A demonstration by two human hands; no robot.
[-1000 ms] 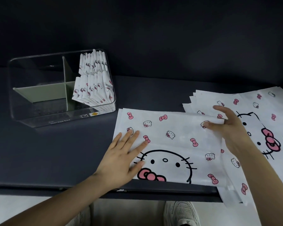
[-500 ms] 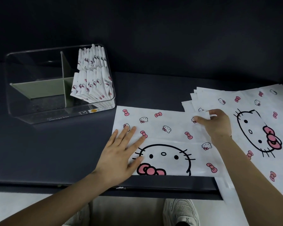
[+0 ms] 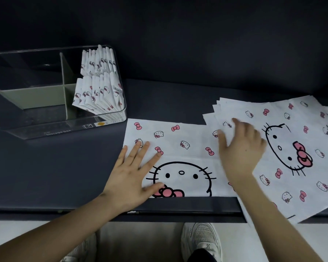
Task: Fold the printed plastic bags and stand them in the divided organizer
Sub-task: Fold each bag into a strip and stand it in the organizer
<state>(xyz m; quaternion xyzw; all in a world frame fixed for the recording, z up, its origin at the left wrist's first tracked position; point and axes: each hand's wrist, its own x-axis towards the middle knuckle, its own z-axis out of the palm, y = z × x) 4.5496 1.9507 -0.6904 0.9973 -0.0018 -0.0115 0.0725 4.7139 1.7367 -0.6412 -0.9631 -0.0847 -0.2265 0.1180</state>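
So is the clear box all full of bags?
No. Folded bags stand only in the organizer's two right compartments; both left ones look empty.

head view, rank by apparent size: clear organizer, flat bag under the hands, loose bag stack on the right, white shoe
1. Bag stack and organizer: look alike, and the frame edge cuts the stack, so unranked.
2. Flat bag.
3. White shoe.

Left hand (image 3: 133, 173) flat on folded bag (image 3: 180, 148), right hand (image 3: 240, 150) spread, organizer (image 3: 36, 127) half filled
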